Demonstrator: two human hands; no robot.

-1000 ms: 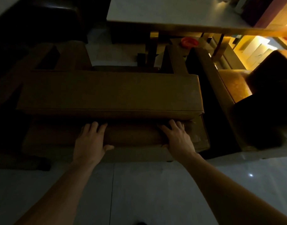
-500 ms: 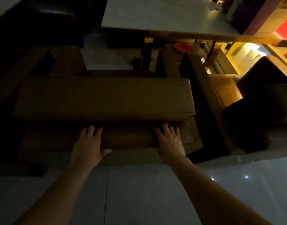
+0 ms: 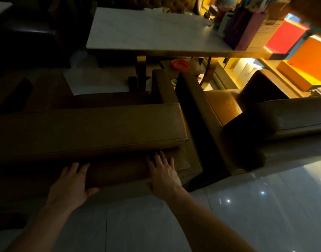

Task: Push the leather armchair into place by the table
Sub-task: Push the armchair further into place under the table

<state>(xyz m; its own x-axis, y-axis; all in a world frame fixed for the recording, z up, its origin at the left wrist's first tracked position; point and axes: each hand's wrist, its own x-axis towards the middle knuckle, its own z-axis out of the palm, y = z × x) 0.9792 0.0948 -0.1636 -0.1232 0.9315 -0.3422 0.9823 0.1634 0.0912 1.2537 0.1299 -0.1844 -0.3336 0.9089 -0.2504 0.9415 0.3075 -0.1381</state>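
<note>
The room is dim. A brown leather armchair (image 3: pixel 87 131) stands with its back toward me, its broad backrest top running across the middle of the view. My left hand (image 3: pixel 70 182) presses flat against the back panel below the backrest, fingers straight. My right hand (image 3: pixel 163 173) presses flat on the same panel near the chair's right corner. Beyond the chair stands a white marble-topped table (image 3: pixel 147 31) on a gold-coloured leg. The chair's arms reach toward the table's front edge.
A second leather armchair (image 3: pixel 225 106) stands close on the right, a dark gap between the two. Boxes and bags (image 3: pixel 246 28) crowd the table's right end; red and orange boxes (image 3: pixel 283 39) lie beyond. An orange-red object (image 3: pixel 180 64) sits under the table. Glossy tiled floor (image 3: pixel 246 206) lies behind.
Both hands stay flat on the chair's back. The view has tilted up and swung, showing more of the tabletop; the chair appears nearer the table and the neighbouring armchair.
</note>
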